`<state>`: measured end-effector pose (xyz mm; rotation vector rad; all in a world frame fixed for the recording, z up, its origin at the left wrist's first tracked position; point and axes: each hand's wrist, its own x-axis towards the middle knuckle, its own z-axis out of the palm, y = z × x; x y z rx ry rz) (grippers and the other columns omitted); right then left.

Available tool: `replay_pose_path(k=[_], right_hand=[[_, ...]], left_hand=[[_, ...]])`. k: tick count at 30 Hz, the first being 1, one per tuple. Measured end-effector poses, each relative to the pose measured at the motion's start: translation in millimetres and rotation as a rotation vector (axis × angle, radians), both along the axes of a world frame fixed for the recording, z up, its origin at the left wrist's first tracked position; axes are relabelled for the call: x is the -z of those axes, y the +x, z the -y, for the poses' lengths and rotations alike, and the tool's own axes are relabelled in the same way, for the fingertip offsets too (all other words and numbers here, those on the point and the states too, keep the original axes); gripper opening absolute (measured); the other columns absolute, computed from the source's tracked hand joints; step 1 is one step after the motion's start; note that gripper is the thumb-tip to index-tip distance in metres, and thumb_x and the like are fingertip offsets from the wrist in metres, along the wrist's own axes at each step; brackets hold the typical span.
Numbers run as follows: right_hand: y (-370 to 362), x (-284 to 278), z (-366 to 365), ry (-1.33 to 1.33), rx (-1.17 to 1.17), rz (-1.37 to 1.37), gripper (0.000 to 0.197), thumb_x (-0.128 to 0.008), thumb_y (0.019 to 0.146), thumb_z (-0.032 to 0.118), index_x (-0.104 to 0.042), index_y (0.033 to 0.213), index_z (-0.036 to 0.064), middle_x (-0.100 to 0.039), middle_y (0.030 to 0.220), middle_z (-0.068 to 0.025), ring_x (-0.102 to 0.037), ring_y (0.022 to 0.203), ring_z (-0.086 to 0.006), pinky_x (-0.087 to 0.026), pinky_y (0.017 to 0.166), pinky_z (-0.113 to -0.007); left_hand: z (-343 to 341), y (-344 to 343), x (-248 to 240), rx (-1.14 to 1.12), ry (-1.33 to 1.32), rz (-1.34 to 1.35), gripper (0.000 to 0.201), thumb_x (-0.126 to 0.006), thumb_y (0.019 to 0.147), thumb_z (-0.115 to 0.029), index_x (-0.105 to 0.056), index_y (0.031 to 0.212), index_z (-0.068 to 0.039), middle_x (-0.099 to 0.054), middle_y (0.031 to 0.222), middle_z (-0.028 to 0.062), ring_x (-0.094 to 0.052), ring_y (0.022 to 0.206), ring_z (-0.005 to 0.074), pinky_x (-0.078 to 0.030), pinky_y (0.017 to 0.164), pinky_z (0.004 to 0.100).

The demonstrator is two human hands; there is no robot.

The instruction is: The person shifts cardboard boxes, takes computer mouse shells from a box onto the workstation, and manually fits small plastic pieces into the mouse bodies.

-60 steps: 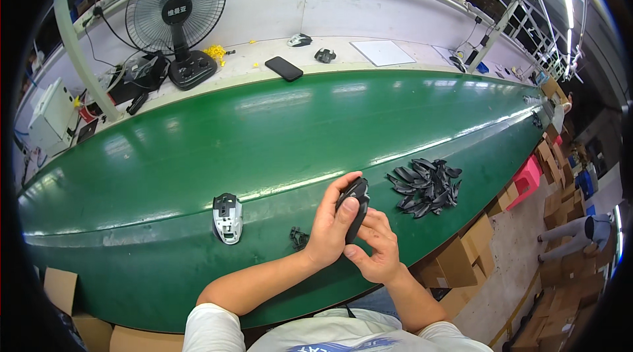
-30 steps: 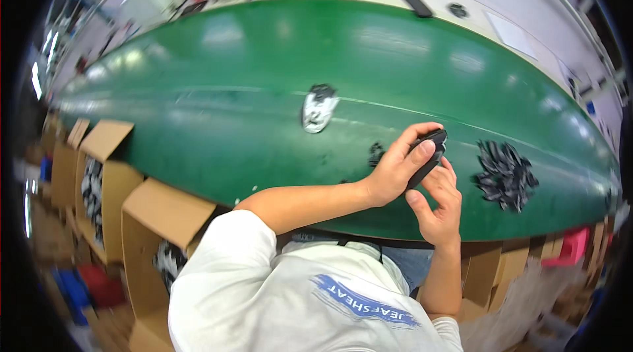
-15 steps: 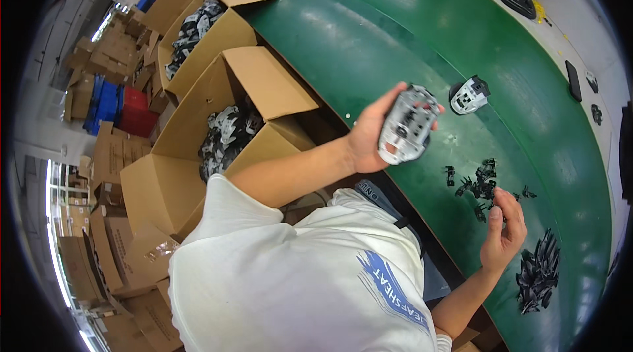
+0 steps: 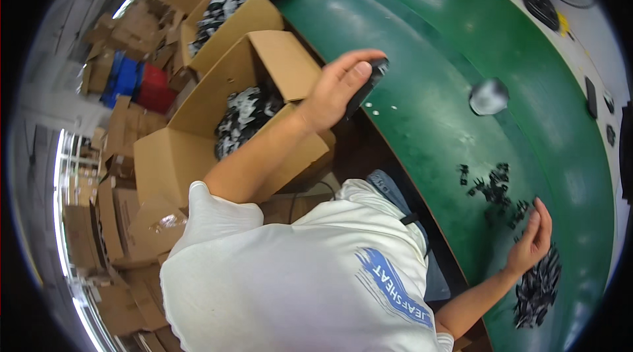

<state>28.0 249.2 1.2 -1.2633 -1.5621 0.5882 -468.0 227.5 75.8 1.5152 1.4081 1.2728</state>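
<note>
My left hand (image 4: 337, 88) is closed round a computer mouse shell (image 4: 366, 88), held edge-on so that its dark side shows. Hand and shell are over the bench's near edge, beside an open carton (image 4: 290, 65). My right hand (image 4: 533, 240) hovers over the bench with its fingers extended and nothing visible in them. Near its fingertips lie small black plastic parts (image 4: 491, 187) in a loose cluster. Beside and partly behind that hand is a heap of longer black pieces (image 4: 537, 292). Another mouse shell (image 4: 488, 96), whitish and blurred, rests farther back on the bench.
The green bench (image 4: 422, 121) curves away to the far left. Mouse shells (image 4: 247, 118) fill part of the near carton; a second carton (image 4: 254, 22) behind it holds more. A fan (image 4: 544, 2) stands at the far right. Stacked cartons (image 4: 128, 29) line the left.
My left hand has swung left from over the bench towards the near carton, turning the mouse shell edge-on. The right hand has shifted slightly right and nearer to me. The view has shifted too.
</note>
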Motion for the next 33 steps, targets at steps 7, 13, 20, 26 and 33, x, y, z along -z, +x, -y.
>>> replay_pose_path(k=[7,13,20,26,33], right_hand=[[39.8,24.0,-1.2,0.057,0.201,-0.031,0.031,-0.056,0.113,0.016,-0.071,0.131,-0.0032,-0.074,0.129,-0.0086,-0.064,0.104,-0.0152,-0.052,0.096,-0.032],[40.3,27.1,-1.8,0.074,0.157,-0.035,0.031,-0.055,0.113,0.016,-0.07,0.133,-0.0026,-0.074,0.13,-0.0102,-0.064,0.104,-0.0168,-0.051,0.097,-0.033],[26.6,22.6,-4.0,0.008,0.245,-0.083,0.03,-0.059,0.11,0.01,-0.069,0.136,-0.0015,-0.075,0.123,-0.0133,-0.07,0.11,-0.0174,-0.055,0.096,-0.031],[29.4,20.4,-3.4,0.045,0.275,-0.223,0.027,-0.067,0.107,0.012,-0.073,0.129,-0.0012,-0.076,0.114,-0.0098,-0.069,0.102,-0.014,-0.054,0.09,-0.028],[35.2,21.7,-1.4,0.009,0.27,-0.178,0.024,-0.068,0.105,0.012,-0.075,0.124,-0.0006,-0.077,0.112,-0.0099,-0.072,0.103,-0.0161,-0.054,0.092,-0.029]], left_hand=[[99.3,-185.5,-34.0,-0.608,0.065,0.074,0.05,-0.056,0.112,-0.037,-0.063,0.142,0.002,-0.069,0.134,0.0083,-0.064,0.122,0.0152,-0.046,0.11,0.0296],[158.4,-245.4,22.7,-0.716,-0.174,0.41,0.046,-0.056,0.112,-0.038,-0.068,0.136,-0.002,-0.073,0.129,0.0074,-0.068,0.117,0.0182,-0.051,0.107,0.034],[147.9,-263.6,59.8,-0.596,-0.356,0.672,0.043,-0.062,0.109,-0.042,-0.07,0.13,-0.006,-0.075,0.124,0.0103,-0.071,0.114,0.0241,-0.055,0.105,0.0424],[147.7,-278.8,93.7,-0.672,-0.566,0.24,0.06,-0.064,0.107,-0.044,-0.061,0.147,0.0,-0.063,0.149,0.0113,-0.058,0.136,0.0223,-0.041,0.118,0.0362],[159.5,-322.4,119.2,-0.724,-0.66,-0.496,0.072,-0.075,0.098,-0.048,-0.059,0.148,0.001,-0.064,0.145,0.0217,-0.059,0.135,0.0292,-0.045,0.114,0.0381]])
